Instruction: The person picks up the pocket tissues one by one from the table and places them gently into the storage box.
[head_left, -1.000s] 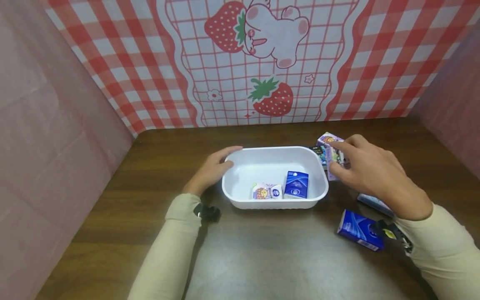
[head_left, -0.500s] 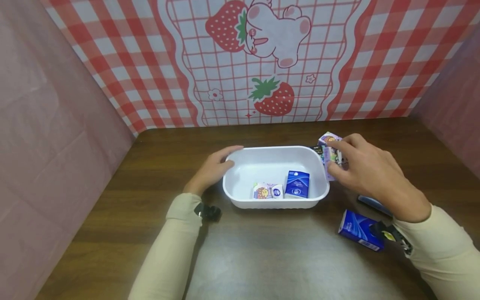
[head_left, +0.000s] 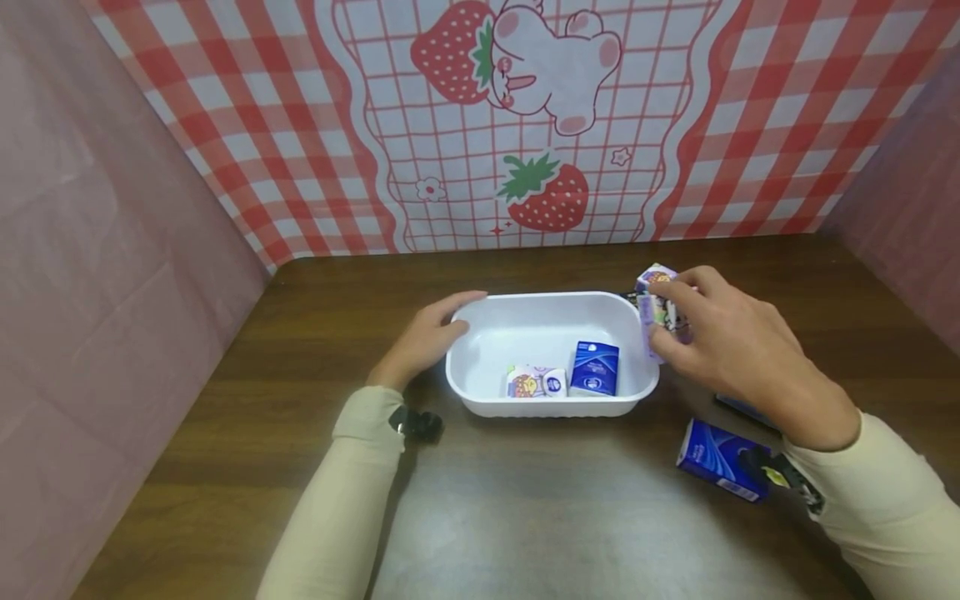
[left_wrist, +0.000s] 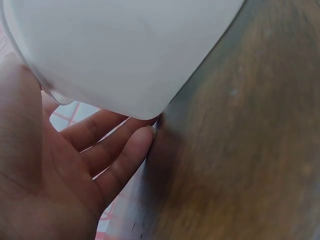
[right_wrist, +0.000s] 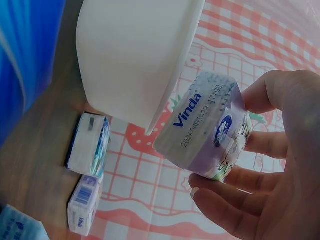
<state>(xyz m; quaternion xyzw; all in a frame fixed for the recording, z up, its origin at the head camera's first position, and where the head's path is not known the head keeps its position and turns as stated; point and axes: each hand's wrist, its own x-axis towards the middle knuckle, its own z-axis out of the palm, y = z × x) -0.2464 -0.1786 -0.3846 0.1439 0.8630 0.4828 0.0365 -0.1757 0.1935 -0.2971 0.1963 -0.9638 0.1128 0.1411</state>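
the right hand [head_left: 738, 346] pinches the purple tissue pack [right_wrist: 200, 132] beside the white tub [head_left: 551, 408] at three o'clock; held low, it could snag there; the left hand [head_left: 422, 337] seems to grip nine o'clock; if loosely, a bump could shift the tub

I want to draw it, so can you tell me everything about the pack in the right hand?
The pack is a block in plastic-looking wrap, whitish and purple, with blue "Vinda" lettering, black print and a colourful picture. The right hand pinches it above the table, beside the white tub. I can't tell if it touches the tub.
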